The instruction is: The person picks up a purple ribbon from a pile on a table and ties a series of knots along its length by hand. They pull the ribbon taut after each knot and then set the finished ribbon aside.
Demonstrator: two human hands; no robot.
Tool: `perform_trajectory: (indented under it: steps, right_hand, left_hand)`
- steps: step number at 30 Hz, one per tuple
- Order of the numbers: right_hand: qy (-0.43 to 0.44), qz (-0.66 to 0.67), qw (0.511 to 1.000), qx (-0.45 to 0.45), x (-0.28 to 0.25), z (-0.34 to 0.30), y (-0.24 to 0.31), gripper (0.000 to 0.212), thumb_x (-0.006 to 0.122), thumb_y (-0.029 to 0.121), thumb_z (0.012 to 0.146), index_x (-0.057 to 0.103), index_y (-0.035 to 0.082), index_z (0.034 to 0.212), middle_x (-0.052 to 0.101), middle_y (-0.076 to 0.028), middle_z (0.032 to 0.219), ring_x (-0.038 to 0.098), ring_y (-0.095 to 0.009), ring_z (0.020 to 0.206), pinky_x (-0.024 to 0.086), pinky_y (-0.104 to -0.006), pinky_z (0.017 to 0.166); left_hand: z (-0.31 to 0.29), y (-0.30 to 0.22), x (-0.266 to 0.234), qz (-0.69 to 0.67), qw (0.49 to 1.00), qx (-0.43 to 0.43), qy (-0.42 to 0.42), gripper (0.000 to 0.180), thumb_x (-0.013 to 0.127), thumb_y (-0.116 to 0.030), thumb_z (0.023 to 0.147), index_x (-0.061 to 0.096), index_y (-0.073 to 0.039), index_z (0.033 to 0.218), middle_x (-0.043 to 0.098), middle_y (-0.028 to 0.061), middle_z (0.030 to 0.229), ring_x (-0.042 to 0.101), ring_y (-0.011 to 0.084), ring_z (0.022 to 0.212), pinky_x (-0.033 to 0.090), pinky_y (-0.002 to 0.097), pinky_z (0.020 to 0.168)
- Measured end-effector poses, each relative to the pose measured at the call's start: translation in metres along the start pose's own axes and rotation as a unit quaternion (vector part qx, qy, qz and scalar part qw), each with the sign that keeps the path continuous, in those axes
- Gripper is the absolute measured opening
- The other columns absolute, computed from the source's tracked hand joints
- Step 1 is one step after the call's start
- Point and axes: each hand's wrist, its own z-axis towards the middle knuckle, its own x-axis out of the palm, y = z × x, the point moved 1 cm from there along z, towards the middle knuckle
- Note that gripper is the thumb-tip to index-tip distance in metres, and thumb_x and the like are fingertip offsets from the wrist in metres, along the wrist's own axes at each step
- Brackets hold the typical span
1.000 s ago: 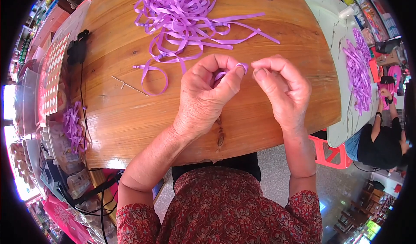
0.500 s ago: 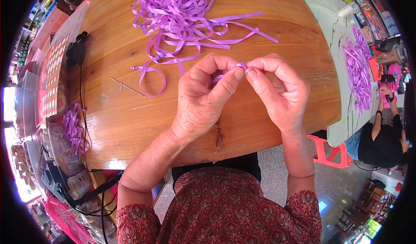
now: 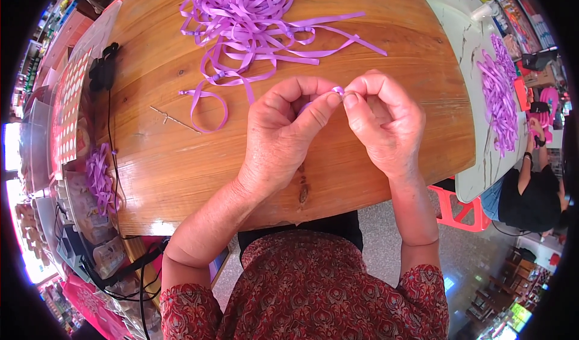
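Note:
My left hand [image 3: 289, 132] and my right hand [image 3: 386, 123] meet fingertip to fingertip above a round wooden table [image 3: 181, 165]. Together they pinch a small piece of purple ribbon [image 3: 338, 91], which is mostly hidden by the fingers. A large tangled pile of purple ribbon strips [image 3: 253, 20] lies on the far side of the table. One strip [image 3: 208, 108] curls into a loop just left of my left hand. A thin metal needle or wire [image 3: 175, 120] rests on the wood nearby.
A black device with a cable [image 3: 104, 68] sits at the table's left edge, beside a red patterned tray [image 3: 66, 111] and a bunch of purple ribbon [image 3: 99, 180]. To the right, another person [image 3: 531, 189] sits at a pale table [image 3: 476, 98] bearing more purple ribbon [image 3: 500, 92]. A red stool [image 3: 461, 210] stands below.
My two hands have closed together, so the fingertips now touch around the ribbon piece. The ribbon pile and the needle have not moved.

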Motion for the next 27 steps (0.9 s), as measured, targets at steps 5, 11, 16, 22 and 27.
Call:
perform_trajectory:
  steps: [5,11,16,22,27]
  right_hand:
    - [0.031,-0.006,0.999,0.030,-0.001,0.002,-0.001,0.004,0.062,-0.001,0.081,0.059,-0.001,0.083,0.059,0.000,0.076,0.051,-0.005,0.068,0.044,-0.0207,0.062]
    - [0.053,0.052,0.990,0.119,-0.001,0.001,0.001,0.005,0.061,0.004,0.085,0.059,0.000,0.087,0.055,0.004,0.076,0.048,-0.001,0.068,0.040,-0.0159,0.057]
    - [0.038,0.062,0.992,0.105,0.002,-0.003,0.002,0.004,0.059,0.003,0.086,0.059,-0.001,0.088,0.055,0.004,0.076,0.048,0.000,0.067,0.039,-0.0148,0.056]
    - [0.020,0.088,0.992,0.087,0.001,-0.006,0.005,0.005,0.058,0.001,0.087,0.057,-0.001,0.092,0.053,0.004,0.082,0.043,-0.001,0.069,0.035,-0.0151,0.060]
    - [0.037,0.074,0.994,0.066,-0.001,-0.006,0.005,0.006,0.057,-0.003,0.087,0.057,-0.003,0.094,0.054,0.000,0.085,0.046,-0.003,0.074,0.039,-0.0172,0.064]
  left_hand:
    - [-0.001,0.002,-0.001,-0.001,1.000,0.017,-0.025,0.005,0.064,-0.004,0.085,0.063,-0.001,0.089,0.057,-0.0048,0.079,0.048,0.0002,0.070,0.040,0.0154,0.059]
    - [0.004,0.010,-0.006,0.115,0.983,0.135,-0.040,0.002,0.064,-0.003,0.084,0.062,-0.003,0.084,0.050,-0.0061,0.074,0.045,-0.0003,0.068,0.038,0.0145,0.059]
    - [0.003,0.004,-0.003,0.026,0.998,0.049,-0.020,0.005,0.064,-0.003,0.084,0.061,-0.002,0.088,0.054,-0.0051,0.077,0.046,-0.0003,0.068,0.038,0.0144,0.059]
    - [0.007,0.001,-0.010,-0.108,0.991,-0.045,0.067,0.008,0.064,-0.007,0.086,0.061,-0.003,0.092,0.057,-0.0038,0.079,0.043,0.0002,0.065,0.035,0.0153,0.055]
    - [0.008,0.008,-0.011,-0.221,0.965,-0.081,0.114,0.009,0.063,-0.010,0.087,0.062,-0.003,0.094,0.057,-0.0039,0.080,0.039,0.0021,0.062,0.030,0.0184,0.051]
